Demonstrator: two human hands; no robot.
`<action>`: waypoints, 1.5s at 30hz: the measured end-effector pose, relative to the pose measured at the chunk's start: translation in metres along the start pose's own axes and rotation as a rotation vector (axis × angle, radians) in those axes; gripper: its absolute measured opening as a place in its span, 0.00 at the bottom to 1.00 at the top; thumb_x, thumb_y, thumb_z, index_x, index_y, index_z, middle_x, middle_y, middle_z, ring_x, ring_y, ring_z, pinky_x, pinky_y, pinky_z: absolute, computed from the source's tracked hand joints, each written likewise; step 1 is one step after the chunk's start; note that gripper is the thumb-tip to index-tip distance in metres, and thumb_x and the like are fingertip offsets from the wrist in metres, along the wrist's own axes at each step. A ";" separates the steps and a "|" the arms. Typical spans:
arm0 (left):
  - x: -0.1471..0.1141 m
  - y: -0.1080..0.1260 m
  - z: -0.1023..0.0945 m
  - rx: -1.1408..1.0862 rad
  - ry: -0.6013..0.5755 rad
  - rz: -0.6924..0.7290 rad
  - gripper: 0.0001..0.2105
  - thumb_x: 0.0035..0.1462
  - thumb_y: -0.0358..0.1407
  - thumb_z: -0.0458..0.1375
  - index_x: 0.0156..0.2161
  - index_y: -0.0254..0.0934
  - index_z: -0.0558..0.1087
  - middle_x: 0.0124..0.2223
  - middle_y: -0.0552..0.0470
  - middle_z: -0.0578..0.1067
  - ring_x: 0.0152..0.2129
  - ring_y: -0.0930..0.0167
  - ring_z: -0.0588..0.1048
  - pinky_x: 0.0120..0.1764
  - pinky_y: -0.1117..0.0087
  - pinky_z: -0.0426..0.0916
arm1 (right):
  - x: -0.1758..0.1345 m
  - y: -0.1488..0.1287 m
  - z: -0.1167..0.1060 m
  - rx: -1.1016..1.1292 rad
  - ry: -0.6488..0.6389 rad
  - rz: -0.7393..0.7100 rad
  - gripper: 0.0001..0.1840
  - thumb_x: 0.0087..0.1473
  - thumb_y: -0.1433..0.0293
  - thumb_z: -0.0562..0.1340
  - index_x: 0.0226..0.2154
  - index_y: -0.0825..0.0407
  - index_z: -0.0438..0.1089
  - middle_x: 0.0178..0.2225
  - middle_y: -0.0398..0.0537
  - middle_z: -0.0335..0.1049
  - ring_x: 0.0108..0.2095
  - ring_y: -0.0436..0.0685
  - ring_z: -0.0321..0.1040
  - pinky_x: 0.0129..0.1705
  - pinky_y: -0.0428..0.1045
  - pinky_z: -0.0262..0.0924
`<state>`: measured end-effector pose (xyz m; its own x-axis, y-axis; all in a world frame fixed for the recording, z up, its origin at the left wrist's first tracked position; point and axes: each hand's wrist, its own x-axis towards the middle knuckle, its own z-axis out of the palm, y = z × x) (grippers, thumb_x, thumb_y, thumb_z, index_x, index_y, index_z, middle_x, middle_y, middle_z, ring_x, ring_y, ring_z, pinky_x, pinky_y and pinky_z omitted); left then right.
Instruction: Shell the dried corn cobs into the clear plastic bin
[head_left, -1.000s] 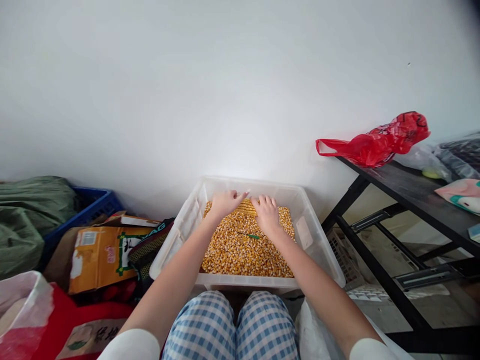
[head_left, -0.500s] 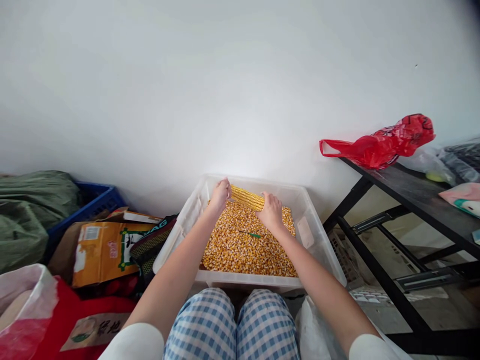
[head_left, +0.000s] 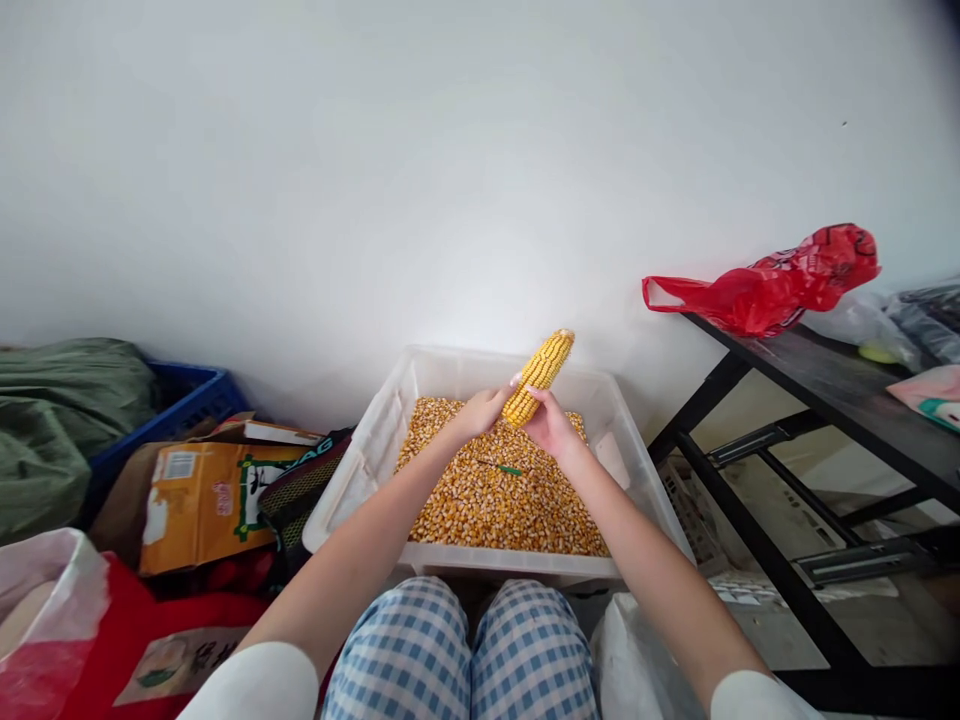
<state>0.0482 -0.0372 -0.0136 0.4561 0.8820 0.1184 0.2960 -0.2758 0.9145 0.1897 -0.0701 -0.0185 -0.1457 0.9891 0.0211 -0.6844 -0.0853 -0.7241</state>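
An ear of corn, yellow and full of kernels, is tilted up to the right above a translucent plastic bin. My right hand wraps round its lower part from the right. From the left, my left hand has its fingers closed against the ear's lower left side. Loose corn kernels fill much of the bin beneath both hands. On the kernels lies a small green-handled tool, its thin end pointing left.
At right stands a black-framed table with a red plastic bag on it. Left of the bin are an orange cardboard box, a blue crate and a red sack. A white wall rises behind.
The ear has swung from lying nearly level to pointing up and right. My left hand has moved from its far left end down and right to its lower end.
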 end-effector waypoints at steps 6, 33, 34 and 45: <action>-0.013 0.012 0.004 0.248 0.061 0.228 0.24 0.52 0.55 0.45 0.25 0.35 0.69 0.20 0.53 0.67 0.19 0.73 0.64 0.23 0.74 0.52 | -0.004 -0.012 0.001 -0.020 -0.024 -0.010 0.15 0.45 0.62 0.61 0.37 0.50 0.67 0.29 0.43 0.72 0.33 0.55 0.69 0.33 0.50 0.65; 0.007 0.010 0.001 -0.715 0.417 -0.066 0.19 0.48 0.49 0.53 0.21 0.36 0.56 0.23 0.53 0.65 0.20 0.77 0.65 0.19 0.78 0.54 | -0.010 -0.005 0.010 0.004 0.128 0.001 0.19 0.46 0.54 0.57 0.35 0.51 0.66 0.23 0.45 0.71 0.28 0.57 0.70 0.30 0.52 0.67; 0.006 0.011 0.000 -0.745 0.400 -0.071 0.19 0.48 0.49 0.53 0.21 0.36 0.56 0.24 0.51 0.67 0.23 0.76 0.67 0.21 0.78 0.56 | -0.010 -0.004 0.011 0.001 0.135 0.004 0.19 0.46 0.54 0.57 0.35 0.51 0.66 0.23 0.45 0.71 0.28 0.57 0.70 0.30 0.52 0.67; 0.000 0.016 0.000 -0.154 0.110 -0.042 0.25 0.53 0.54 0.43 0.20 0.36 0.63 0.13 0.57 0.58 0.12 0.75 0.58 0.20 0.73 0.52 | -0.010 -0.010 0.006 0.040 0.164 0.016 0.19 0.45 0.53 0.55 0.31 0.51 0.68 0.22 0.46 0.71 0.29 0.58 0.70 0.29 0.52 0.66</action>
<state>0.0524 -0.0418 0.0012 0.3490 0.9303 0.1127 0.1770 -0.1836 0.9669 0.1938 -0.0796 -0.0074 -0.0402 0.9937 -0.1051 -0.7114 -0.1023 -0.6953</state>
